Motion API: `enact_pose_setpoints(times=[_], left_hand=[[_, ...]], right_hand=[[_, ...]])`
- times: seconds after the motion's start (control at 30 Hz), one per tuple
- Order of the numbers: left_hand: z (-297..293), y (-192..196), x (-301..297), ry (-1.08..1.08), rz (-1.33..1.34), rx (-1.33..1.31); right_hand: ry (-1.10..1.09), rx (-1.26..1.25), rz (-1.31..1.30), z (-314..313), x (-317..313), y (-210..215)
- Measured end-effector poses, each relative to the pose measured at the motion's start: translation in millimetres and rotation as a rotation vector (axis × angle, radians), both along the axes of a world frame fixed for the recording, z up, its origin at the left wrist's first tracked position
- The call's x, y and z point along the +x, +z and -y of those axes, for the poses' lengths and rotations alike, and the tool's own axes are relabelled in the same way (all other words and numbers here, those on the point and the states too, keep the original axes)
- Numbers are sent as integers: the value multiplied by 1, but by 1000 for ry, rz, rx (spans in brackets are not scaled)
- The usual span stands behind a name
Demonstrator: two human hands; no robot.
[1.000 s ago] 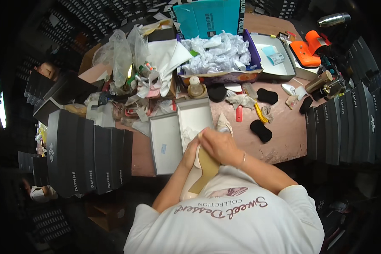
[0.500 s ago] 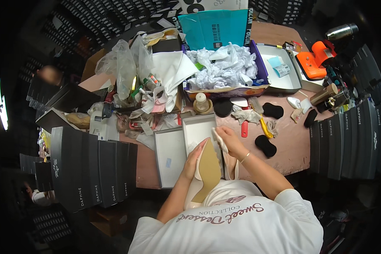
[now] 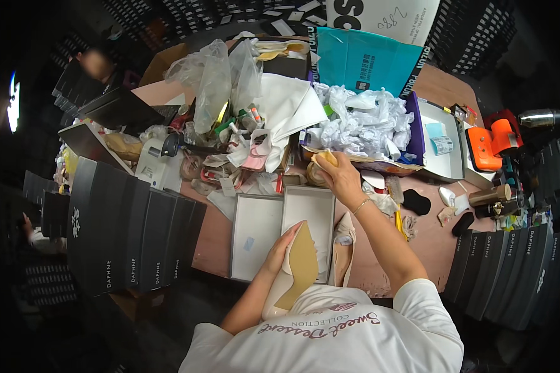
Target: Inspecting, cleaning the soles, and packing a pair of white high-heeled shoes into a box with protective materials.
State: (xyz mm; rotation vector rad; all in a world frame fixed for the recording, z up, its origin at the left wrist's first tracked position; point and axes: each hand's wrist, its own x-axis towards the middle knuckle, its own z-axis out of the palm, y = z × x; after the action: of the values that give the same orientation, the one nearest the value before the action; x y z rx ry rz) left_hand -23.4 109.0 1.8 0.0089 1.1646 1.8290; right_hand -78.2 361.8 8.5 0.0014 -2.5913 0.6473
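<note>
My left hand (image 3: 282, 246) grips a pale beige high-heeled shoe (image 3: 302, 264), its tan sole turned up and its toe pointing away from me. My right hand (image 3: 338, 175) is stretched forward to a small round container (image 3: 317, 176) in front of the purple box. Its fingers are closed on a small pale cloth (image 3: 324, 160), pressed at the container's top; the hand partly hides both. The matching shoe (image 3: 343, 252) lies upright beside an open shoebox (image 3: 311, 214), to the right of the held one. The grey box lid (image 3: 252, 239) lies left of that box.
A purple box (image 3: 419, 133) full of crumpled white paper stands at the back. Stacks of dark shoeboxes flank me at left (image 3: 121, 230) and right (image 3: 510, 267). Black pads (image 3: 416, 202), an orange tape dispenser (image 3: 488, 146) and a metal flask (image 3: 540, 118) lie to the right.
My right hand has moved forward from beside the shoe to the round container, carrying the cloth. My left hand still holds the shoe. The view has shifted, so the table things appear farther right.
</note>
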Motion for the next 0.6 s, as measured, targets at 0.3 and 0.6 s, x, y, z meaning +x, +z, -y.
enact_pose_setpoints(times=[0.3, 0.6], left_hand=[[0, -7, 1, -66, -65, 11], [-7, -18, 5, -50, -100, 21]], right_hand=[[6, -215, -59, -11, 5, -23], [-609, -1844, -480, -59, 116, -72]])
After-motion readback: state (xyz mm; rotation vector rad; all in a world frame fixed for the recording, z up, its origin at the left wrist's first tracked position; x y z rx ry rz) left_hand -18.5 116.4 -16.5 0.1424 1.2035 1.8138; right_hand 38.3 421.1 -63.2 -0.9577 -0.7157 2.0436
